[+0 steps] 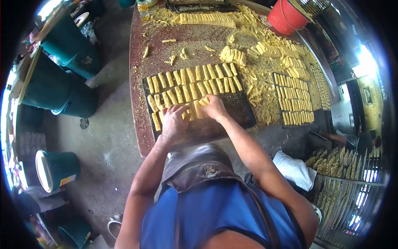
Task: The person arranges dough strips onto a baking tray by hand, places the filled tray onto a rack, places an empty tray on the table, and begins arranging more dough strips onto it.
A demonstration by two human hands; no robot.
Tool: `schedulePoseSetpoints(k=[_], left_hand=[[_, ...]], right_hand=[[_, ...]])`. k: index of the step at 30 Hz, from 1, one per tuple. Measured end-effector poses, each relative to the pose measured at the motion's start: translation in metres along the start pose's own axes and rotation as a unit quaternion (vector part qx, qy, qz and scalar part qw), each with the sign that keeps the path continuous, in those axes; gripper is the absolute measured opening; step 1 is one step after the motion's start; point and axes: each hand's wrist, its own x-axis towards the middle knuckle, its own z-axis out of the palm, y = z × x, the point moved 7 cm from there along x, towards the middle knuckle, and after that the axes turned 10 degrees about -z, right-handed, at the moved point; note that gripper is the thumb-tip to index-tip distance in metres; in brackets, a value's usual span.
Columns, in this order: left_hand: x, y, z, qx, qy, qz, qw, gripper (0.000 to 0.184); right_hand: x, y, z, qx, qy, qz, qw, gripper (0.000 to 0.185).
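Table (139, 89) ahead of us, black tray (243, 110) on it, both our hands in around the near row of pale dough sticks (190, 75).
From our hands, a second loaded tray (295, 99) sits at three o'clock, loose scraps (258, 93) between two and three, and two long rows run across at twelve; our left hand (172, 121) is down over the near row at nine, its grip hidden, so we can't tell if it has hold of anything, while our right hand (214, 108) pinches one short piece (204, 101) at the fingertips. Risky spot, this: squeeze too hard and we could dent or snap that soft-looking piece, and a dragging left palm or knuckle could skew its neighbours or press them together.
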Motion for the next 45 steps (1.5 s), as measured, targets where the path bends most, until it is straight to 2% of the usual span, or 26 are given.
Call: schedulePoseSetpoints(k=[1, 3, 5, 6, 9, 10, 11, 14, 19, 21, 23, 24, 25, 27, 28, 29, 31, 34, 35, 37, 39, 41, 45], left_hand=[[-0.001, 0.006, 0.004, 0.007, -0.007, 0.021, 1.000, 0.034], [-0.001, 0.017, 0.012, 0.021, -0.004, 0.033, 0.999, 0.037], [0.000, 0.035, 0.025, 0.062, -0.019, 0.080, 0.995, 0.042], [0.000, 0.042, 0.031, 0.104, -0.030, 0.080, 0.991, 0.044], [0.004, 0.048, 0.034, 0.129, -0.010, 0.061, 0.990, 0.045], [0.003, 0.052, 0.034, 0.130, -0.004, 0.052, 0.990, 0.046], [-0.001, 0.056, 0.037, 0.133, -0.004, 0.034, 0.991, 0.047], [-0.001, 0.080, 0.047, 0.143, -0.009, 0.070, 0.987, 0.049], [0.007, 0.078, 0.056, 0.117, -0.016, 0.087, 0.989, 0.045], [0.007, 0.084, 0.058, 0.089, -0.003, 0.104, 0.991, 0.044], [0.014, 0.090, 0.070, 0.092, 0.003, 0.125, 0.988, 0.044], [0.016, 0.096, 0.076, 0.089, -0.009, 0.126, 0.988, 0.045], [0.021, 0.100, 0.079, 0.086, -0.019, 0.129, 0.988, 0.046], [0.026, 0.097, 0.081, 0.102, -0.031, 0.121, 0.987, 0.046], [0.027, 0.092, 0.082, 0.090, -0.029, 0.119, 0.988, 0.046], [0.028, 0.086, 0.083, 0.082, -0.028, 0.117, 0.989, 0.047], [0.027, 0.084, 0.084, 0.089, -0.044, 0.120, 0.988, 0.047], [0.026, 0.093, 0.083, 0.092, -0.027, 0.117, 0.989, 0.047], [0.025, 0.097, 0.087, 0.086, -0.016, 0.141, 0.986, 0.049], [0.025, 0.107, 0.095, 0.084, -0.025, 0.136, 0.987, 0.049], [0.025, 0.110, 0.094, 0.084, -0.017, 0.124, 0.988, 0.049], [0.025, 0.111, 0.096, 0.086, -0.021, 0.112, 0.990, 0.050], [0.022, 0.114, 0.100, 0.115, -0.006, 0.112, 0.987, 0.050]], right_hand=[[0.000, 0.004, -0.002, 0.068, -0.005, 0.034, 0.997, 0.025], [0.008, 0.023, -0.004, 0.111, -0.006, 0.021, 0.994, 0.033], [0.009, 0.020, -0.013, -0.053, -0.020, -0.023, 0.998, 0.035], [0.010, 0.018, -0.013, -0.075, -0.030, -0.036, 0.996, 0.037], [0.013, 0.018, -0.023, -0.098, -0.022, -0.073, 0.992, 0.039], [0.009, 0.017, -0.030, -0.103, -0.047, -0.045, 0.993, 0.044], [0.015, 0.041, -0.023, -0.076, -0.018, -0.069, 0.995, 0.055], [0.008, 0.034, -0.044, -0.123, -0.021, -0.079, 0.989, 0.057], [0.006, 0.054, -0.053, -0.067, -0.023, -0.006, 0.997, 0.058], [0.004, 0.057, -0.061, -0.050, 0.009, -0.032, 0.998, 0.052], [0.003, 0.065, -0.060, 0.091, -0.012, -0.018, 0.996, 0.047], [0.003, 0.064, -0.068, 0.038, 0.034, -0.020, 0.999, 0.039], [0.004, 0.064, -0.070, 0.029, 0.039, -0.017, 0.999, 0.039], [0.003, 0.065, -0.077, -0.076, 0.049, 0.012, 0.996, 0.033], [0.003, 0.060, -0.078, -0.132, 0.069, -0.042, 0.988, 0.030], [0.002, 0.057, -0.078, -0.214, 0.089, -0.057, 0.971, 0.034], [0.004, 0.059, -0.076, -0.129, 0.070, 0.008, 0.989, 0.036], [0.006, 0.061, -0.079, -0.161, 0.070, 0.053, 0.983, 0.037], [0.007, 0.064, -0.080, -0.160, 0.070, 0.049, 0.983, 0.037], [0.014, 0.073, -0.078, -0.087, 0.043, 0.007, 0.995, 0.038], [0.022, 0.084, -0.081, -0.080, 0.035, -0.004, 0.996, 0.035], [0.026, 0.103, -0.080, 0.028, -0.005, 0.019, 0.999, 0.042], [0.023, 0.091, -0.087, -0.002, -0.024, -0.025, 0.999, 0.034]])
